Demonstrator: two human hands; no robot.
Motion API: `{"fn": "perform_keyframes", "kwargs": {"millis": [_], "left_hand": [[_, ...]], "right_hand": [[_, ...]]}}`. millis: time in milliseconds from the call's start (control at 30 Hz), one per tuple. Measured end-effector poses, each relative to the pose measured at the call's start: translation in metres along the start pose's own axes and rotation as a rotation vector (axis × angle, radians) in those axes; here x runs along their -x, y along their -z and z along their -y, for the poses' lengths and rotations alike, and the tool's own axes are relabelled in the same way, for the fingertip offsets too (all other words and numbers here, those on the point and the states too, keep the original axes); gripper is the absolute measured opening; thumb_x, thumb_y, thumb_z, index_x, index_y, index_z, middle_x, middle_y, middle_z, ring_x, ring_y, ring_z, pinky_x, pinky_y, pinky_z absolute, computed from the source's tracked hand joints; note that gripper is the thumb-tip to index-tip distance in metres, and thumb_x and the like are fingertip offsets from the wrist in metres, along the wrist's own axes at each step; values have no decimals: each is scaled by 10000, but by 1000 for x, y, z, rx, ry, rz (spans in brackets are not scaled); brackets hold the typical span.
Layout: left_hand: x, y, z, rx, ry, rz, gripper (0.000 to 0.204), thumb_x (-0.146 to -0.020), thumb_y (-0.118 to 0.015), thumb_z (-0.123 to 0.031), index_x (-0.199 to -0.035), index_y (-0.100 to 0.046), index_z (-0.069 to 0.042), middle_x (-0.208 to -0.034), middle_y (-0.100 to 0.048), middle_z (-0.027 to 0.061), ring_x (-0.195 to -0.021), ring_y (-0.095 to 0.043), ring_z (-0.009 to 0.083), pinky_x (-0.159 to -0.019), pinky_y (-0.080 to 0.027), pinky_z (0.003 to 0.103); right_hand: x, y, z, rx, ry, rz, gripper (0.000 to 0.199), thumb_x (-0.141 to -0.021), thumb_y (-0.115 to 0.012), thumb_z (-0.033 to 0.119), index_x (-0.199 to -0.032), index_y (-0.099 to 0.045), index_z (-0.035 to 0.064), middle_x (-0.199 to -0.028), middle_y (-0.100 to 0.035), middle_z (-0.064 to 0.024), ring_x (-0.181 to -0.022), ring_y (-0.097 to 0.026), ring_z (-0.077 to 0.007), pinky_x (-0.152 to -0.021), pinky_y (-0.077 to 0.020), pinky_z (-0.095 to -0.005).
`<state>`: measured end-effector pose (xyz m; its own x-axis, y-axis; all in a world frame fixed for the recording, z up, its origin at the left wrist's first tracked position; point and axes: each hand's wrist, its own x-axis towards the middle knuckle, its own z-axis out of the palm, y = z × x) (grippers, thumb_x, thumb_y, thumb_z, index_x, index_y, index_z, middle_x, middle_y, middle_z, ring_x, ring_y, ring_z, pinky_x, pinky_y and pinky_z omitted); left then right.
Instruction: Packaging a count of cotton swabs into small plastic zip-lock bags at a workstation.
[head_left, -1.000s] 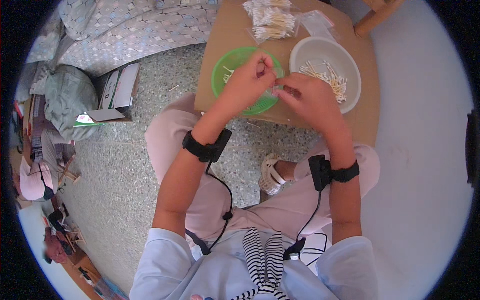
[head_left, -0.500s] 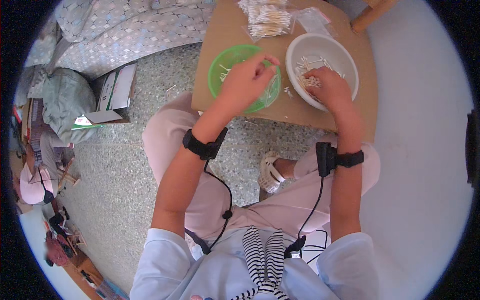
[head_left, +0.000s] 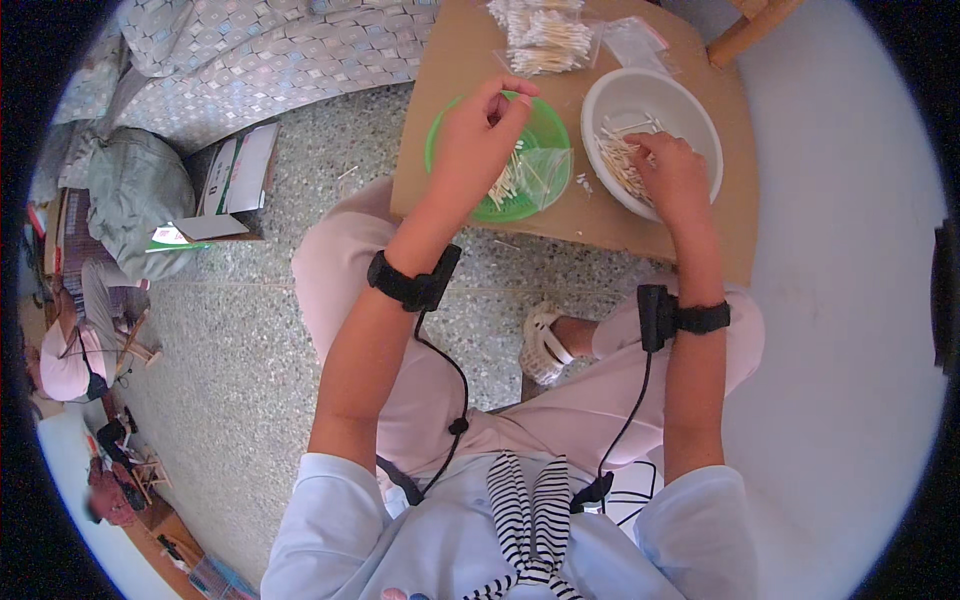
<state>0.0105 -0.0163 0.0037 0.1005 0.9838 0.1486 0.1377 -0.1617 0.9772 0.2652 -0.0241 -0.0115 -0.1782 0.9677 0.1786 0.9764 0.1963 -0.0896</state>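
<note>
My left hand (head_left: 482,135) hovers over the far left part of a green bowl (head_left: 437,150). Its fingers are loosely bent and apart, with nothing seen between them. Cotton swabs (head_left: 505,185) lie inside that bowl, and a clear plastic bag (head_left: 546,172) rests across its right rim. Over the white bowl (head_left: 712,130), my right hand (head_left: 672,170) reaches in from the right side. Its bent fingers are apart at the loose cotton swabs (head_left: 618,160); the palm side is hidden.
Bagged cotton swabs (head_left: 550,42) and flat clear bags (head_left: 632,42) lie at the back of the brown board (head_left: 740,220). White bits (head_left: 584,182) sit between the bowls. A wall (head_left: 840,300) borders the right. An open carton (head_left: 225,185) stands left; other people (head_left: 85,355) sit further left.
My left hand has moved up and away from the clear bag, which now lies on the green bowl's rim. My right hand has drawn slightly back from the swabs, its fingers loosening.
</note>
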Motion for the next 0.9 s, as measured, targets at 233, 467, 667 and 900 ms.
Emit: {"fn": "perform_keyframes", "kwargs": {"millis": [233, 467, 667, 900], "left_hand": [[3, -1, -6, -75, -37, 62, 208, -959, -547, -215, -1037, -640, -46, -873, -636, 16, -750, -568, 73, -650, -451, 220], [13, -16, -18, -182, -271, 176, 270, -878, -645, -255, -1060, -676, -59, -822, -616, 64, -678, -547, 163, -601, -433, 293], [10, -9, -24, -138, -294, 121, 208, -866, -660, -232, -992, -713, -75, -819, -607, 51, -700, -546, 155, -632, -428, 272], [7, 2, -35, -78, -335, 8, 177, -857, -672, -212, -966, -722, -82, -817, -614, 23, -701, -529, 113, -628, -414, 256]], "right_hand": [[-4, 16, 17, -317, -201, -105, 169, -899, -566, 213, -1020, -669, 153, -883, -697, -94, -852, -666, -279, -747, -503, -429], [-2, 35, 74, -1058, 50, -222, 114, -899, -604, 148, -955, -634, 53, -943, -656, -61, -865, -613, -150, -709, -507, -301], [0, 50, 85, -1343, -25, -171, 113, -907, -607, 137, -971, -630, 47, -891, -626, -16, -776, -563, -87, -653, -476, -220], [-1, 52, 69, -1402, -91, -307, 92, -908, -616, 103, -971, -620, 36, -914, -642, -10, -685, -546, -40, -588, -451, -200]]}}
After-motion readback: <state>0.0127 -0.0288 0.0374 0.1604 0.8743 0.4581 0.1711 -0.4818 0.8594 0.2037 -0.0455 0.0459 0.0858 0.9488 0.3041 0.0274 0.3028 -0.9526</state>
